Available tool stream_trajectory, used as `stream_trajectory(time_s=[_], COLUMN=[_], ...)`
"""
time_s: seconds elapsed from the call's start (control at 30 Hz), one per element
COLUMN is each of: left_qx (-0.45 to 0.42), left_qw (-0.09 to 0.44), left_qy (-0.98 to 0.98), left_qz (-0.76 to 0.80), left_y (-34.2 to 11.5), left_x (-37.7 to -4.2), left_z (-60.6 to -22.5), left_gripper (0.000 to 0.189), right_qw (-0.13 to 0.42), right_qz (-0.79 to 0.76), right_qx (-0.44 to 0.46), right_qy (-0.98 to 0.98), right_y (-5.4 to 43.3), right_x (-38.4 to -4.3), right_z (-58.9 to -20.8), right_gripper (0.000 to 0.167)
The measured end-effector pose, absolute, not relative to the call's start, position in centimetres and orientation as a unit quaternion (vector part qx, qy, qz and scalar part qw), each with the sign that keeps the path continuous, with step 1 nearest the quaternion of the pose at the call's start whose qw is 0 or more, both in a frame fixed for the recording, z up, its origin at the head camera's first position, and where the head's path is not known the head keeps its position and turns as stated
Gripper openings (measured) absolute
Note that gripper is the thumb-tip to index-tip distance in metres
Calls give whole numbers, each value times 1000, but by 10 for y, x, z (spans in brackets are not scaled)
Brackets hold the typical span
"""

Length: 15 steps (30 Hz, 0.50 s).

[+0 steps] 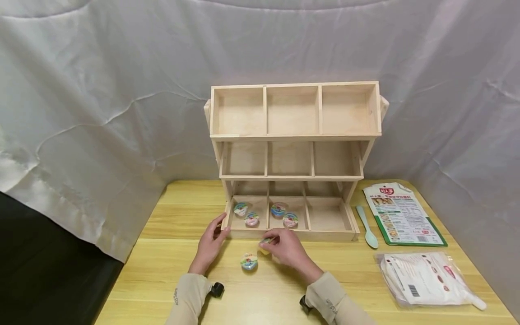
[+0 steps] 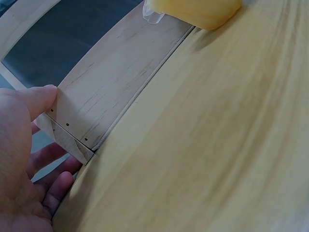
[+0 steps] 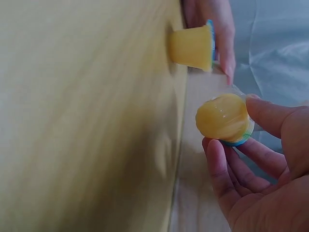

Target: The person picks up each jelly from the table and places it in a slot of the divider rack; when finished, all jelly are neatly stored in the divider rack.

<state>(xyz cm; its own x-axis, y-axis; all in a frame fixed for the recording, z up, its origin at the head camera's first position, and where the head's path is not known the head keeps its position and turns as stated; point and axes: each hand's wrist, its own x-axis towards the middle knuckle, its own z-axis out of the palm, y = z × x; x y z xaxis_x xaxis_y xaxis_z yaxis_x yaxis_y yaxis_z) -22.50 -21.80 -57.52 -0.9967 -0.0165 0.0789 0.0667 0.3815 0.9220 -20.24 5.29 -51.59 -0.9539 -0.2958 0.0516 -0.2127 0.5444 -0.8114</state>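
Observation:
In the right wrist view my right hand [image 1: 287, 249] pinches a jelly cup [image 3: 221, 117] with yellow filling between thumb and fingers, tilted, in front of the lowest tier. Another yellow jelly cup [image 1: 249, 262] stands lid up on the table, between my two hands. My left hand [image 1: 210, 243] grips the front left corner of the wooden tiered rack [image 1: 292, 235], thumb at the top edge and fingers around the side. Two jelly cups [image 1: 252, 219] sit in the rack's bottom left compartment. Two more jelly cups [image 1: 290, 220], with pink and blue showing, are in the bottom middle one.
The rack's upper tier [image 1: 292, 135] and middle tier [image 1: 290, 177] rise behind the bottom one, each split into three compartments. To the right lie a pale green spoon [image 1: 367, 228], a green-edged food packet [image 1: 406, 214] and a clear bag [image 1: 430, 277] with white contents. Grey cloth [image 1: 122, 90] surrounds the table.

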Motion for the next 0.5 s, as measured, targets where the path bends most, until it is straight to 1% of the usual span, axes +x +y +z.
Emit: stream_trajectory(time_s=[0.17,0.3,0.4,0.5], left_qx=[-10,-11,-13,-13], left_qw=[34,34,34,35], left_qy=[-826,-825,-823,-823], left_qz=[-562,-564,-567,-567], left_y=[-218,-218,-218,-219], left_x=[-226,-226,-226,-226], left_z=[-575,-575,-576,-576], left_gripper=[54,55,56,56], right_qw=[30,15,-1,-22], right_qz=[-460,-477,-491,-496], right_qx=[-141,-114,-99,-106], right_qy=[876,871,865,861], right_y=[60,68,76,86], right_x=[-206,-209,-213,-218], right_z=[-504,-495,-491,-489], right_gripper=[28,26,26,28])
